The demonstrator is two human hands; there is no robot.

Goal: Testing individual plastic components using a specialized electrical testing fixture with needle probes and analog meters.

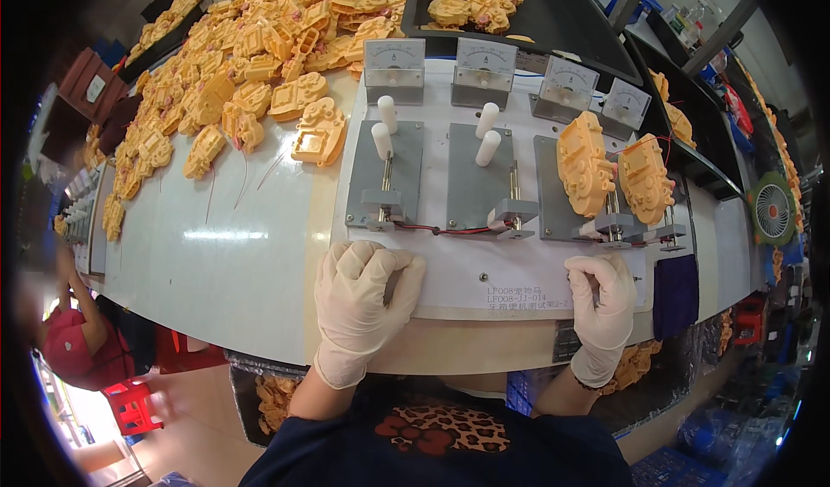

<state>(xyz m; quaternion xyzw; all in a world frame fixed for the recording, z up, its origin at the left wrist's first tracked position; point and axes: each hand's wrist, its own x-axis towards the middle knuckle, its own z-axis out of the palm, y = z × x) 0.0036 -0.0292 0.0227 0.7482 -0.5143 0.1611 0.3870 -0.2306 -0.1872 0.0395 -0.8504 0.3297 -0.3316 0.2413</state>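
Note:
Both hands wear white gloves and rest at the front edge of a white test board. My left hand is closed with curled fingers, below the leftmost grey fixture; nothing shows in it. My right hand is loosely curled, thumb toward the forefinger, with nothing visible inside, below the right-hand fixtures. Two yellow-orange plastic gearbox housings sit on those fixtures. The two left fixtures carry no housing and show upright white pegs. Analog meters stand in a row behind them.
A large heap of yellow-orange housings covers the table's back left. Behind the meters a black tray holds several more. A dark purple cloth hangs at the right table edge, near a green fan. Another person is at far left.

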